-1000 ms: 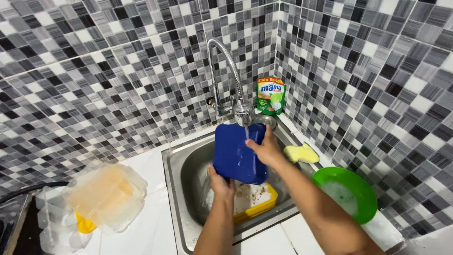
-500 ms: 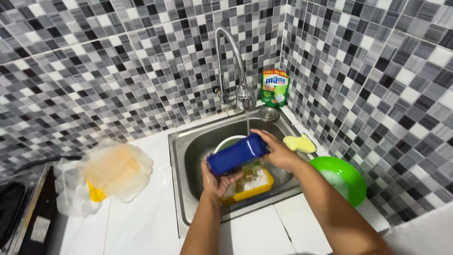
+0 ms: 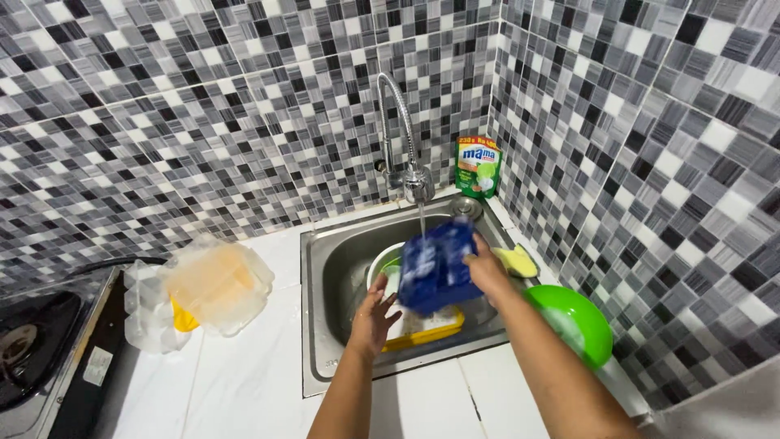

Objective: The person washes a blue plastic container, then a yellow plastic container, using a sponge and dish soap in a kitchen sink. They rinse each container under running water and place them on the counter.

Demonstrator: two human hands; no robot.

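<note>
the right hand (image 3: 487,272) grips a blue container (image 3: 437,264) over the sink (image 3: 325,325), under the water of the faucet (image 3: 406,167). the left hand (image 3: 374,319) is open wide, holding nothing, just near-left of it.

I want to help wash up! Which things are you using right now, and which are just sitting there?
In use:
- blue box, in the right hand
- tap, water running
- sink
- left hand, open over the sink

Just sitting there:
- green bowl
- yellow sponge
- soap pouch
- clear boxes
- stove
</note>
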